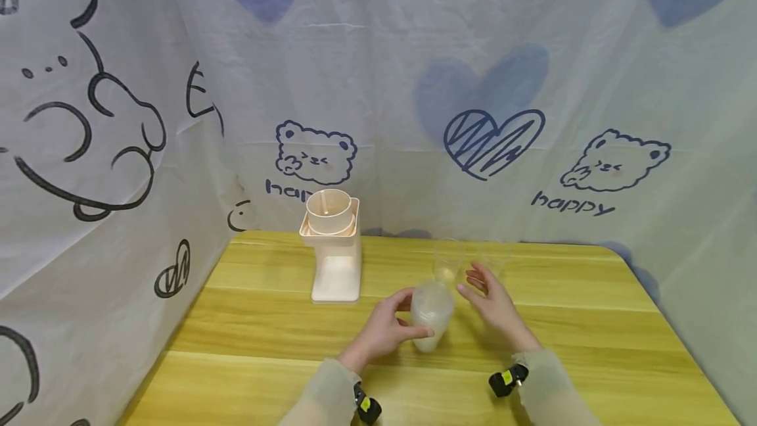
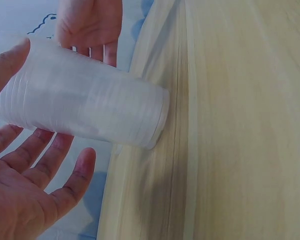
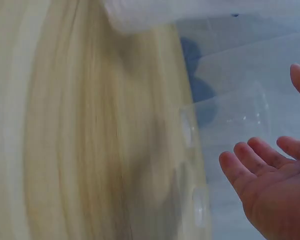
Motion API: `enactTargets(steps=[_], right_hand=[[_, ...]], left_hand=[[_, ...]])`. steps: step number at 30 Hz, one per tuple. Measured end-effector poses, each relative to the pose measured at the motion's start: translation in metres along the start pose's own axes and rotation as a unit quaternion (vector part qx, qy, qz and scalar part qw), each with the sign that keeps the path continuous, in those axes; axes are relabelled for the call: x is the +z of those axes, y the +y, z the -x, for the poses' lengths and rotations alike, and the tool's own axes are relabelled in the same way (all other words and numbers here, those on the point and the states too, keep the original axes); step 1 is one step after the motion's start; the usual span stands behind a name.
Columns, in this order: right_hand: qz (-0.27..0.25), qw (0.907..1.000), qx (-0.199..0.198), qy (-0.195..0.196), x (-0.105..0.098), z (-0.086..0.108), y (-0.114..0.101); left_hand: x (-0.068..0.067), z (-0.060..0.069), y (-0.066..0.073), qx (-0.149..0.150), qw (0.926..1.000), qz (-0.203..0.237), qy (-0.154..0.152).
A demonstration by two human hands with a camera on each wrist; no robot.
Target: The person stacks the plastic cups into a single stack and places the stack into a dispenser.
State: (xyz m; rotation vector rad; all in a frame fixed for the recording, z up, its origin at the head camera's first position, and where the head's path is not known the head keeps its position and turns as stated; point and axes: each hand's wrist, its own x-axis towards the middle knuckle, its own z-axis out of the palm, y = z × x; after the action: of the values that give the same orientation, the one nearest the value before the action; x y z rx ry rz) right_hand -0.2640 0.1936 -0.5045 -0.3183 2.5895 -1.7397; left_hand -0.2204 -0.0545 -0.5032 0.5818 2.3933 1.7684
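Note:
My left hand [image 1: 384, 329] grips a stack of nested clear plastic cups [image 1: 434, 307], thumb on one side and fingers on the other. In the left wrist view the stack [image 2: 90, 95] lies across the picture, its base towards the tabletop. Just right of it, my right hand [image 1: 493, 301] is apart from the stack, fingers loosely extended and holding nothing. Beyond the hands stand two single clear cups, a left cup [image 1: 448, 256] and a right cup [image 1: 494, 256], both faint against the backdrop. The right wrist view catches one clear cup [image 3: 235, 115] past the fingertips [image 3: 232, 162].
Left of the hands, a cream-coloured stand [image 1: 337, 275] with a round container [image 1: 329, 215] on top sits towards the back of the wooden table [image 1: 248, 334]. A printed cloth [image 1: 390, 84] hangs behind the table's far edge and along the left side.

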Motion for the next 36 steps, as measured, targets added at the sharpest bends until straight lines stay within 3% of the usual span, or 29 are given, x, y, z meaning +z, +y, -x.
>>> enactTargets(steps=[5, 10, 29, 36], right_hand=[[0.038, 0.9992, 0.006, -0.007, -0.002, -0.01, 0.007], [0.053, 0.9982, 0.019, -0.021, -0.002, -0.019, 0.006], [0.002, 0.9989, 0.042, -0.019, 0.011, -0.04, 0.009], [0.018, 0.999, 0.037, -0.016, 0.016, -0.049, 0.007]], left_hand=[[-0.001, -0.001, -0.004, 0.016, 0.9998, 0.009, -0.005], [-0.001, -0.001, -0.004, 0.009, 0.9999, 0.004, -0.005], [0.001, -0.003, -0.002, -0.009, 0.9999, 0.005, 0.004], [0.0, 0.001, -0.001, -0.006, 0.9999, 0.009, 0.003]])
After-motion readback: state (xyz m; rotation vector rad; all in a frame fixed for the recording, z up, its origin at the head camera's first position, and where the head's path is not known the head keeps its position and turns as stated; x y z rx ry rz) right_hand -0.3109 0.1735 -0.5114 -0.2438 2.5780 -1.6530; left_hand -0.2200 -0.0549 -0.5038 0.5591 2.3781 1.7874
